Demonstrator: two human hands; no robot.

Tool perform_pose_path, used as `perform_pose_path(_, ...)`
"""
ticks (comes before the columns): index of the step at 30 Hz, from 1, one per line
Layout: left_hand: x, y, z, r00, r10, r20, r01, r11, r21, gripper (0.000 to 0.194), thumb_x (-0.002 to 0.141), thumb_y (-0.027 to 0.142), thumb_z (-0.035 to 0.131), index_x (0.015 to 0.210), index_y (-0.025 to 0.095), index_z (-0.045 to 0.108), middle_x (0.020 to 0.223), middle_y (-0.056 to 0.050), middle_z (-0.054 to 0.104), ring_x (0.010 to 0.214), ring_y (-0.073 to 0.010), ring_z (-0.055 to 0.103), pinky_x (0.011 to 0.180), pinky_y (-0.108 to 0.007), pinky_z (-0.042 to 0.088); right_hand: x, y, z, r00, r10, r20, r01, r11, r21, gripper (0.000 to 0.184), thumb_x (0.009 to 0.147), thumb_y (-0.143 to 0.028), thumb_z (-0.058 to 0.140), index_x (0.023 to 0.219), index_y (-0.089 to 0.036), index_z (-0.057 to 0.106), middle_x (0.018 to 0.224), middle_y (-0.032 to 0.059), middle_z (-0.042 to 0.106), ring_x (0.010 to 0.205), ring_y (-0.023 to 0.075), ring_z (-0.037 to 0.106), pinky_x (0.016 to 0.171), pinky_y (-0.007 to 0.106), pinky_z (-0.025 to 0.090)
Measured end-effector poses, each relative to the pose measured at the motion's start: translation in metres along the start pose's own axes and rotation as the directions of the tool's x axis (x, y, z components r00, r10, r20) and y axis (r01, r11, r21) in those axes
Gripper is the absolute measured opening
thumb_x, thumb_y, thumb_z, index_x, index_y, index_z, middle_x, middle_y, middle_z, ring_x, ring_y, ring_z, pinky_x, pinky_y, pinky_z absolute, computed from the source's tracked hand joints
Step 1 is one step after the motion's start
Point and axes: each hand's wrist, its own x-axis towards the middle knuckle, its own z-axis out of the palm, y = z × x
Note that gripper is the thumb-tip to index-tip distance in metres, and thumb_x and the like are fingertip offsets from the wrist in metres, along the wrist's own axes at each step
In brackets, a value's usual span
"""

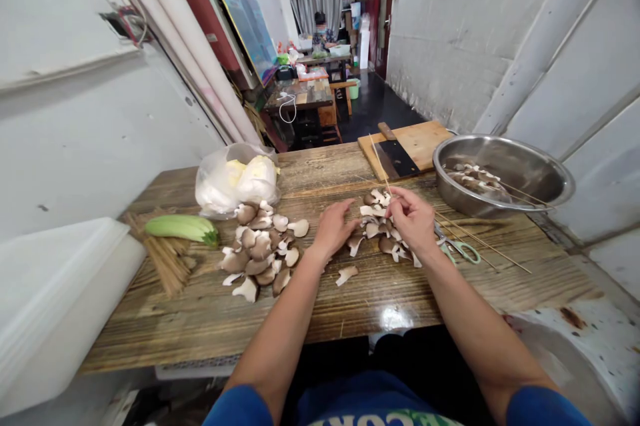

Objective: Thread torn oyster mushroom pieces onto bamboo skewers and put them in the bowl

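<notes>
Pinching thin wooden skewer [379,161] in right hand [413,216], tip up, at smaller mushroom pile [373,230]; left hand [335,229] beside same pile, thumb and fingers parted; larger mushroom pile [261,247] further left, scissors [441,233] right

Soft indoor light (white glare on the tabletop [395,317]), edges stretched.
</notes>
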Motion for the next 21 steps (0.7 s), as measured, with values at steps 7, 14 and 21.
perform_pose_path(7,0.015,0.008,0.037,0.992,-0.126,0.019,0.125,0.929,-0.349,0.022,0.072,0.027,0.063,0.090,0.015,0.066,0.074,-0.003,0.066,0.066,-0.0145,0.056,0.065,-0.026,0.043,0.002,0.007,-0.001,1.000,0.006,0.000,-0.006,1.000,-0.003,0.031,0.077,-0.022,0.048,0.104,-0.014,0.062,0.054,-0.0032,0.057,0.045,0.0099,0.048,0.047,0.021,0.040)
perform_pose_path(14,0.000,-0.009,0.005,0.941,-0.264,0.211,0.308,0.410,-0.859,0.033,0.062,0.025,0.073,0.091,0.014,0.063,0.077,-0.002,0.065,0.064,-0.0092,0.057,0.062,-0.022,0.044,0.000,0.010,0.006,0.992,0.056,0.113,-0.055,0.998,-0.006,0.030,0.077,-0.023,0.047,0.100,-0.013,0.063,0.056,-0.0016,0.061,0.049,0.0116,0.055,0.050,0.022,0.043)
perform_pose_path(21,-0.003,-0.032,-0.013,0.949,-0.278,0.151,0.212,0.205,-0.955,0.037,0.064,0.026,0.075,0.098,0.016,0.062,0.090,-0.004,0.066,0.076,-0.0103,0.060,0.070,-0.023,0.048,-0.009,0.015,0.018,0.967,0.050,0.248,-0.072,0.994,0.079,0.022,0.074,-0.020,0.050,0.093,-0.015,0.061,0.062,-0.0015,0.063,0.057,0.0121,0.060,0.057,0.023,0.048)
